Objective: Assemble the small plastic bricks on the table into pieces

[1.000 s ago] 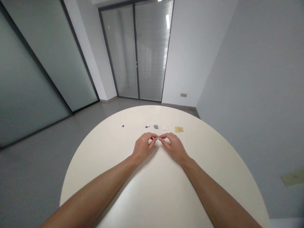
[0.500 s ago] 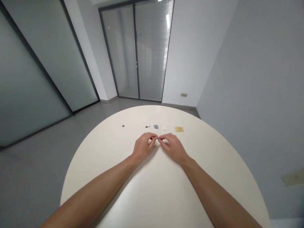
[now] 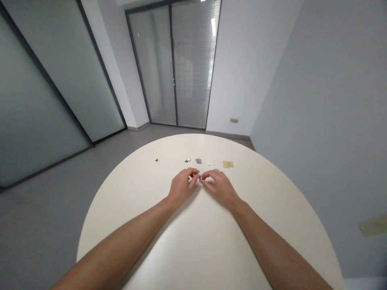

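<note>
Over the middle of the white round table (image 3: 193, 249), my left hand (image 3: 182, 184) and my right hand (image 3: 220, 186) meet fingertip to fingertip. Between them is a tiny dark grey piece (image 3: 200, 178), pinched by the thumb and fingers of both hands; its shape is too small to make out. Beyond the hands lies a row of small items: a dark bit (image 3: 156, 160) at the far left, dark and shiny bits (image 3: 188, 160), blue-grey pieces (image 3: 198, 161), white pieces (image 3: 211, 162) and yellowish flat pieces (image 3: 228, 164) at the right.
The table's curved far edge (image 3: 193, 134) lies behind the row of items. Farther back are a glass door with blinds (image 3: 193, 72), frosted panels (image 3: 69, 68) at the left and a grey wall (image 3: 338, 100) at the right.
The small grey piece has turned between the fingertips and sits slightly more to the left. The fingers of my right hand have shifted a little; the row of items is unchanged.
</note>
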Demonstrator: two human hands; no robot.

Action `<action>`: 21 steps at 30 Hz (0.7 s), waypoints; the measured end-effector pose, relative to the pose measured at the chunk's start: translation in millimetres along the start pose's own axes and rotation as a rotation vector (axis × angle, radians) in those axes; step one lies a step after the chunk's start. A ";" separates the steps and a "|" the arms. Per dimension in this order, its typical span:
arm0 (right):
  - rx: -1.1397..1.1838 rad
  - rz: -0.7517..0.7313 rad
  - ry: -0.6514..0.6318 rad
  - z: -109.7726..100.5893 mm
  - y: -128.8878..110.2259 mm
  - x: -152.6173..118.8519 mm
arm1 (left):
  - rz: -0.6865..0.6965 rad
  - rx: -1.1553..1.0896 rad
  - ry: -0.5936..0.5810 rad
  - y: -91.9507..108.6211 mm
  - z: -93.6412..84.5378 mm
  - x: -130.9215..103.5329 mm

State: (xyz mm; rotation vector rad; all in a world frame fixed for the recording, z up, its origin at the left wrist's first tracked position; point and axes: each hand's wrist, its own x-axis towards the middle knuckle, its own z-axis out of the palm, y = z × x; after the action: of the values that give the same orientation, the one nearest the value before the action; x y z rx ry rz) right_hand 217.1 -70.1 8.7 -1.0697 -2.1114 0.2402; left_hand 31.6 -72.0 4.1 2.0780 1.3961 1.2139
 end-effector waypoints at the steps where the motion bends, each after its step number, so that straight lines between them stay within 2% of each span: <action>1: 0.005 0.003 0.003 -0.3 -0.6 0.0 | -0.004 -0.013 -0.003 -0.3 0.2 0.0; 9: 0.013 -0.055 -0.003 -2.0 -2.1 0.2 | -0.034 -0.114 -0.016 0.6 1.9 0.6; 21: 0.005 -0.022 0.053 -0.9 -1.2 0.2 | -0.028 -0.167 -0.061 1.0 3.2 -1.6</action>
State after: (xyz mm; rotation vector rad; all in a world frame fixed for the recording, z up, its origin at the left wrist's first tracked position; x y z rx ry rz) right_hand 216.9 -70.9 10.0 -1.0384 -2.0736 0.2038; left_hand 34.5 -73.3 2.2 1.9585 1.2476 1.2026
